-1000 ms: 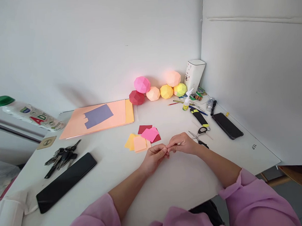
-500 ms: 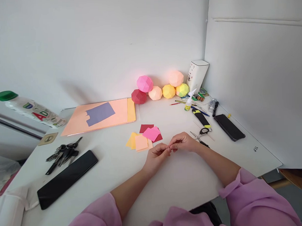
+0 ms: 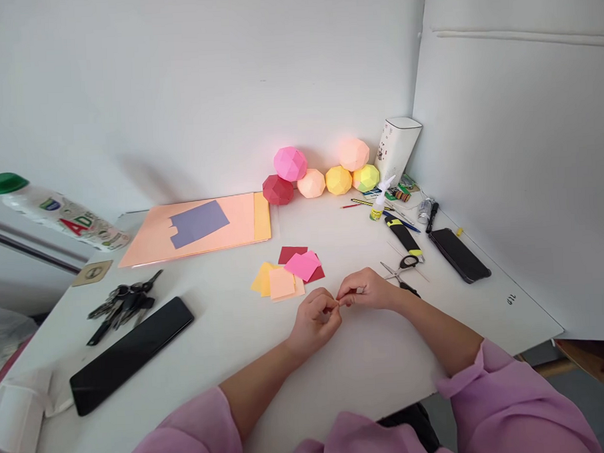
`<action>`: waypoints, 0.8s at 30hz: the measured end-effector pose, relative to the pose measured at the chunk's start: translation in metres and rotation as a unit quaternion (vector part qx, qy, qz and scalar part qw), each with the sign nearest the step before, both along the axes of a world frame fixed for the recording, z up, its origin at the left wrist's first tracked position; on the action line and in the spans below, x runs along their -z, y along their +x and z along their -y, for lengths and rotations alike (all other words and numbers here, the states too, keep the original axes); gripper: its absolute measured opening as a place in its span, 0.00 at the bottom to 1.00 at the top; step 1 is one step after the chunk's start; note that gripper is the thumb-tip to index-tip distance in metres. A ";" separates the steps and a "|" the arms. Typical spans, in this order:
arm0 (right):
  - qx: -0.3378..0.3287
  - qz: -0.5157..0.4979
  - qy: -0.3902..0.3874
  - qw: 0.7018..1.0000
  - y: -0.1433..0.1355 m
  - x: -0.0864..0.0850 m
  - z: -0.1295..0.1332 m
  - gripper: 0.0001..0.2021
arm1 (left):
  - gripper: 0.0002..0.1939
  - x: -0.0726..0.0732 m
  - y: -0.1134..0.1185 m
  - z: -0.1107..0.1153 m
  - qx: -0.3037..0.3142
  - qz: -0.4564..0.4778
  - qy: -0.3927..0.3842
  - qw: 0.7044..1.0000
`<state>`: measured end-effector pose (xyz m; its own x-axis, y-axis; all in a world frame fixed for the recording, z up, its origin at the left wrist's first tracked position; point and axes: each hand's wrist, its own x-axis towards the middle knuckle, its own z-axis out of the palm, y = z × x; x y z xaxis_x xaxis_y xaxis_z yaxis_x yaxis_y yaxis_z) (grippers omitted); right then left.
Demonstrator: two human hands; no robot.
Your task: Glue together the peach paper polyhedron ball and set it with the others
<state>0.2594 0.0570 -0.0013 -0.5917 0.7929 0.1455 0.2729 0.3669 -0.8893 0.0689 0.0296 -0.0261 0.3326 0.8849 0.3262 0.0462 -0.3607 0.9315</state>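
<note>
My left hand (image 3: pixel 313 321) and my right hand (image 3: pixel 367 290) meet fingertip to fingertip over the white table, both in a pinch. Whatever lies between the fingers is too small and too covered to make out. Just behind my left hand lie small paper pieces: peach squares (image 3: pixel 282 283), yellow ones (image 3: pixel 263 279), pink ones (image 3: pixel 302 265) and dark red ones (image 3: pixel 292 254). Beside my right hand, a pair of scissors (image 3: pixel 403 273) with black handles lies with its blades apart.
Faceted paper balls (image 3: pixel 290 163) stand along the wall. At right are a glue bottle (image 3: pixel 376 208), a utility knife (image 3: pixel 403 234) and a phone (image 3: pixel 459 254). Peach paper sheets (image 3: pixel 152 236), keys (image 3: pixel 128 305), a black phone-like slab (image 3: pixel 132 354) and a green-capped bottle (image 3: pixel 61 213) are at left.
Both hands stay together, with small shifts of the fingers; my left hand's fingers are curled more tightly. The view has shifted slightly. The things on the table have not moved.
</note>
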 end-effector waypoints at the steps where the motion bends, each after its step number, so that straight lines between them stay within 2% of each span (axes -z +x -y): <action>1: -0.002 0.003 0.001 1.000 0.000 0.000 0.000 0.10 | 0.08 0.000 0.000 0.000 -0.001 -0.002 0.006 1.000; 11: -0.004 0.013 -0.048 0.999 0.000 -0.004 0.002 0.10 | 0.06 0.000 -0.001 0.002 0.001 -0.004 0.032 0.999; 24: 0.005 0.009 -0.099 0.995 0.003 -0.006 0.001 0.13 | 0.04 -0.007 -0.002 0.001 -0.005 0.004 0.022 1.000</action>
<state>0.2619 0.0556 0.0048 -0.5848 0.8108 -0.0249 0.2913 0.1813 -0.9393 0.0670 0.0286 -0.0194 0.3213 0.8727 0.3678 0.0417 -0.4010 0.9151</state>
